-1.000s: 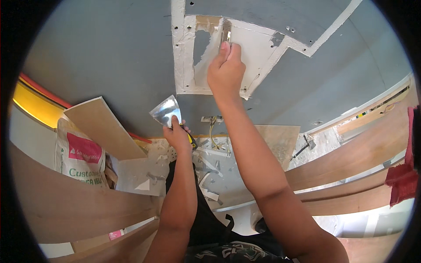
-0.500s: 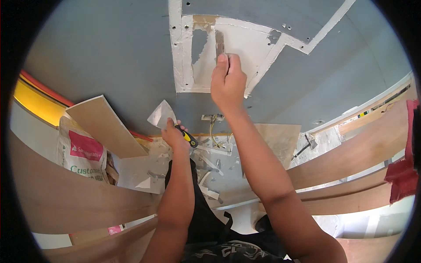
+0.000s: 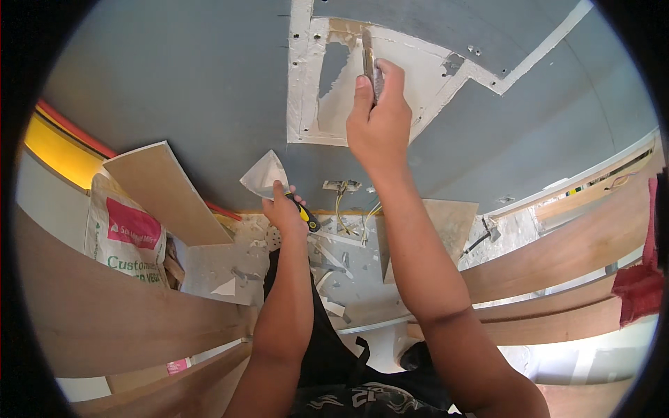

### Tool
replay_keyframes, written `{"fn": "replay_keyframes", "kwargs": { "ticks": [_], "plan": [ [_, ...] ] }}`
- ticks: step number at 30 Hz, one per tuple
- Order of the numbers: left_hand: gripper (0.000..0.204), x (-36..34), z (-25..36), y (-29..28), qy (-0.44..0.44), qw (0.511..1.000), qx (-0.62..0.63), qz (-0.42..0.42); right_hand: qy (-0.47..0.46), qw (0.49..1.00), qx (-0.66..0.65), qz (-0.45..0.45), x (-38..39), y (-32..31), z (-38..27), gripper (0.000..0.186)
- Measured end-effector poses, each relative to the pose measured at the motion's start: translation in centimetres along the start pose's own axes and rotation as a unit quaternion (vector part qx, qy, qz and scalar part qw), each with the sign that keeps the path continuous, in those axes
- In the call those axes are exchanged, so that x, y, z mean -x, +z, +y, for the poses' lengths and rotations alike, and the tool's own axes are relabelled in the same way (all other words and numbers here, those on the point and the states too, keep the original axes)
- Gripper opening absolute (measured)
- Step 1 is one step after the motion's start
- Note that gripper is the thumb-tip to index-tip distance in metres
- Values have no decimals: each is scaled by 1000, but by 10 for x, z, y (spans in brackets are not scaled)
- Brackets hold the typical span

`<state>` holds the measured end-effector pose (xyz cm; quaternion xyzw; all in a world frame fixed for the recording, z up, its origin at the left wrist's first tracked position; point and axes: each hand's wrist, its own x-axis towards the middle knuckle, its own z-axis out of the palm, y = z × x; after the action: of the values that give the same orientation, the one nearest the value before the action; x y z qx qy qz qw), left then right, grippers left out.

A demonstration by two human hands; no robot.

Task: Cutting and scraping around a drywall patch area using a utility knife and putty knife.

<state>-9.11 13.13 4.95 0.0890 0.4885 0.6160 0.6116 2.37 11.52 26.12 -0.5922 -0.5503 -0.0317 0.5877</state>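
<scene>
My right hand (image 3: pixel 382 122) is closed round a narrow, flat, greyish blade-like tool (image 3: pixel 368 59) whose exact kind I cannot make out. The tool's tip is at the upper edge of a white patch (image 3: pixel 411 66) in the grey wall panel (image 3: pixel 188 76). To the patch's left side is a torn-looking grey area, and a brown strip (image 3: pixel 346 28) shows along its top. Lower and to the left, my left hand (image 3: pixel 284 212) grips a putty knife (image 3: pixel 267 174) by its black and yellow handle. Its broad blade, smeared whitish, points up and left.
Loose wires (image 3: pixel 340 209) stick out of a wall opening below the patch. A board (image 3: pixel 171 198) leans at left by a printed sack (image 3: pixel 125 237). Scraps litter the floor; a hammer-like tool (image 3: pixel 484 237) lies right. Curved wooden planks (image 3: pixel 550 251) flank me. Red cloth (image 3: pixel 637 292) hangs at right.
The view has shifted slightly. My right hand has moved up over the patch, taking the tool's tip to its upper edge. The left hand keeps its hold on the putty knife.
</scene>
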Motion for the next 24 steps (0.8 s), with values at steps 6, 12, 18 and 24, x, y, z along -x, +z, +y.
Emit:
{"fn": "replay_keyframes", "kwargs": {
  "ticks": [6, 12, 18, 24],
  "plan": [
    [20, 1, -3, 1, 7, 1000, -4, -8, 16, 998, -14, -57, 5, 22, -12, 31],
    [19, 2, -4, 2, 8, 1000, 16, -5, 48, 996, -50, -56, 5, 64, -9, 33],
    [19, 1, -1, 1, 0, 1000, 19, 4, 29, 997, -70, 7, 8, 78, -7, 29],
    [18, 0, -4, 1, 6, 1000, 11, -8, 25, 999, -39, 3, 3, 79, -9, 29]
  ]
}}
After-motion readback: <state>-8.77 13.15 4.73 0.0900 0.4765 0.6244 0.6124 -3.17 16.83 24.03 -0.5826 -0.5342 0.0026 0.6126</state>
